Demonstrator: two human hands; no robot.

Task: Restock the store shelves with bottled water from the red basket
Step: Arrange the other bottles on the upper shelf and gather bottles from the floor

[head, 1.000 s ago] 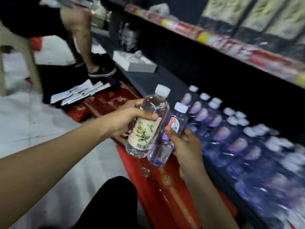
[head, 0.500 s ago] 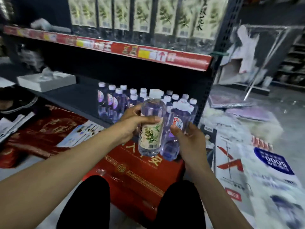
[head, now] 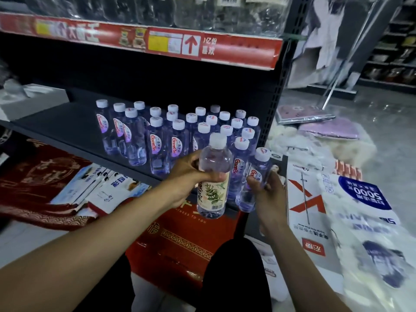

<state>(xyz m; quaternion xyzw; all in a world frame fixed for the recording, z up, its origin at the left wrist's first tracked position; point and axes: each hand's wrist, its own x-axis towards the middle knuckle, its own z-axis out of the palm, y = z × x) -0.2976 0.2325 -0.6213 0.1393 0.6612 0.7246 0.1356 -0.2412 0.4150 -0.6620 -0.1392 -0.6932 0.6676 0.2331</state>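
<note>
On the dark lower shelf (head: 67, 122), rows of white-capped water bottles (head: 157, 140) stand upright. Just before them, the left hand (head: 191, 174) curls round an upright leaf-labelled bottle (head: 213, 176). The right hand (head: 267, 194) grips a smaller purple-tinted bottle (head: 254, 176) just beside it.

Dark metal lower shelf (head: 67, 122): clear purple-tinted plastic water bottles w/ white caps (head: 157, 143) upright in rows at R end; flat white cardboard box (head: 33, 102) at L end. Grey floor (head: 382, 122): red printed carton (head: 180, 239), white plastic packs (head: 360, 221).
</note>
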